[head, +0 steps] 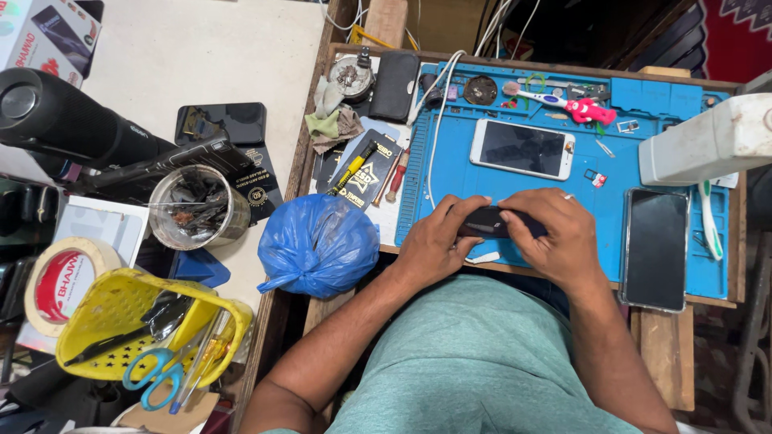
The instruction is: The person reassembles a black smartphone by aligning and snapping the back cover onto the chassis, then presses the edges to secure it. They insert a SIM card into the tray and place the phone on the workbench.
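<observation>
Both of my hands grip a small black phone (485, 222) over the near edge of a blue work mat (458, 161). My left hand (435, 239) clasps its left end with the fingers curled over the top. My right hand (553, 235) covers its right end, thumb along the near side. A white-framed phone (523, 149) with a dark screen lies flat on the mat just beyond my hands. Most of the black phone is hidden under my fingers.
A dark phone in a clear case (656, 247) lies at the mat's right. A tied blue plastic bag (318, 243) sits left of my hands. Screwdrivers (351, 169), a metal tin (195, 206), a yellow basket with scissors (137, 333), tape roll (60, 277) and white lamp head (708, 141) crowd the bench.
</observation>
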